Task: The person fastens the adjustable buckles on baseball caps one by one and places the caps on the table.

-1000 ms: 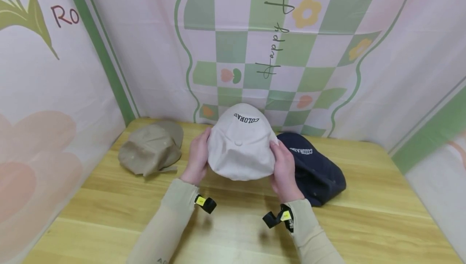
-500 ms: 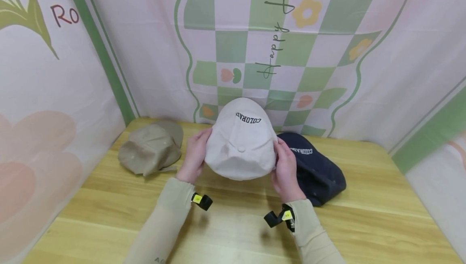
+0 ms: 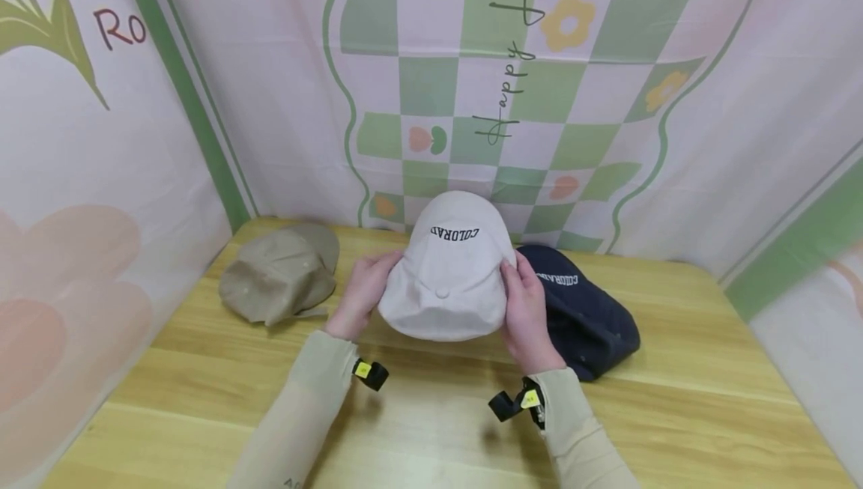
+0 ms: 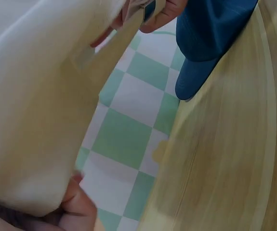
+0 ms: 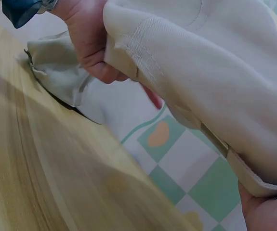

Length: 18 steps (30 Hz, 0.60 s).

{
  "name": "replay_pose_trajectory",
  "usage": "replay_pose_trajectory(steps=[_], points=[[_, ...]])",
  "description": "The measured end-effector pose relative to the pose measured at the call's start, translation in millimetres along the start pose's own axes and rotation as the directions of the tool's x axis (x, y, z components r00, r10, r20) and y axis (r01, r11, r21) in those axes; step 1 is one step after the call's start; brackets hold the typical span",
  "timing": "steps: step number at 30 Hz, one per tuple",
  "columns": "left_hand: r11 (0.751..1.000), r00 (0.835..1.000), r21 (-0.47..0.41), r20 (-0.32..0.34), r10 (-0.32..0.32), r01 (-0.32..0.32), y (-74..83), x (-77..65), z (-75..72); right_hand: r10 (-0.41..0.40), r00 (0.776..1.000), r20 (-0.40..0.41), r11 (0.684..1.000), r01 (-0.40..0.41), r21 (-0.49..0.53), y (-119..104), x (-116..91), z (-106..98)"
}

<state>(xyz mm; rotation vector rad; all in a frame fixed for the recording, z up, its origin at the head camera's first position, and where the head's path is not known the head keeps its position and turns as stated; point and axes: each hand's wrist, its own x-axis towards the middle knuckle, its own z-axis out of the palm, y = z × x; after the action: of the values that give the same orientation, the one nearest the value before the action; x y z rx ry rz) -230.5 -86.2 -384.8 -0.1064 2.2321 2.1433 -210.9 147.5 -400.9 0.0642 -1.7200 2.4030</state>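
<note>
A white baseball cap [image 3: 452, 264] with dark lettering on its front is held up over the table between both hands. My left hand [image 3: 364, 290] grips its left edge, and in the left wrist view the thumb [image 4: 78, 202] curls at the rim. On the opposite edge my right hand [image 3: 526, 313] pinches the cap, thumb on the outside. The right wrist view shows the cap's stitched side and strap [image 5: 215, 139] up close. Just behind the right hand, a navy cap [image 3: 593, 320] with white lettering lies on the table. To the left of the left hand lies a khaki cap [image 3: 276, 272].
The wooden table [image 3: 431, 429] spreads beneath the hands. At its back edge hangs a printed curtain [image 3: 431, 84] with green checks, and another printed cloth [image 3: 101, 197] closes off the left side.
The white cap first rose and tipped slightly, then came down a little, its lettering now lower on view. The left hand has shifted slightly. The navy and khaki caps stay put.
</note>
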Motion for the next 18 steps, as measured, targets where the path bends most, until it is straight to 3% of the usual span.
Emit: replay_pose_trajectory(steps=[5, 8, 13, 18], points=[[0.997, 0.996, 0.048, 0.055, -0.068, 0.065, -1.0, -1.0, -2.3, -0.006, 1.0, -0.018, 1.0, 0.006, 0.002, -1, 0, 2], [0.998, 0.998, 0.047, 0.049, -0.049, 0.047, -0.4, -0.4, -2.9, 0.001, 1.0, -0.03, 1.0, -0.001, -0.005, 0, 1, 2], [0.996, 0.997, 0.086, -0.069, 0.018, -0.012, 2.3, 0.0, -5.7, 0.042, 0.999, -0.023, 0.999, -0.042, -0.029, 1, 1, 0], [0.969, 0.976, 0.229, -0.172, 0.131, -0.089, 6.5, -1.9, -12.1, 0.077, 0.997, 0.021, 0.981, -0.072, -0.183, 3, 1, -2]])
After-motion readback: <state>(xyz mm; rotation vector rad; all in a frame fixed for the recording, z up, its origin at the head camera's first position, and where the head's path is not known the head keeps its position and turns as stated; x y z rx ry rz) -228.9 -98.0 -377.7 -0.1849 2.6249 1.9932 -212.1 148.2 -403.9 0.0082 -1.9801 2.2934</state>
